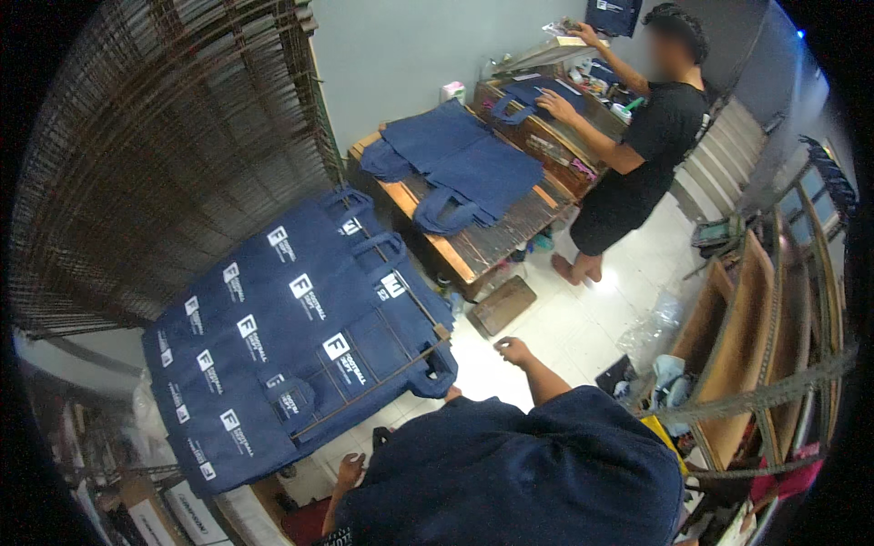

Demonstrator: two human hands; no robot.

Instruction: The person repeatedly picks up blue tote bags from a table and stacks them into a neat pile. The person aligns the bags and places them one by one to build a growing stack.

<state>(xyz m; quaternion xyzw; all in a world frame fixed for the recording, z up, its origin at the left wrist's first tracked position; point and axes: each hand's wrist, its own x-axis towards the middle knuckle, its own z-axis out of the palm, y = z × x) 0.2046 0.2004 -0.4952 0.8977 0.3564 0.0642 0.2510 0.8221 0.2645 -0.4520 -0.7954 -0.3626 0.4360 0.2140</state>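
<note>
At the far left a stack of wire racks (182,155) leans over a broad spread of printed blue bags (259,314), which lies on the left, its long axis running from near-left to far-right, with handle loops pointing right. The person's left hand (350,469) hangs just off the spread's near side, fingers loosely bent; nothing shows in it, though I cannot tell how narrow the grip is. The right hand (515,351) is held out past the right edge, half curled and seemingly empty, near a brown wooden block (503,307) on the floor. Neither hand appears to touch cloth, so the step looks like a pause or a shift of position; handling a bag would call for a reach leftward to an edge or loop. Farther off, plain blue bags (455,155) lie on a table (450,256), and at the far right a co-worker (651,150) reaches over a cluttered worktop.
</note>
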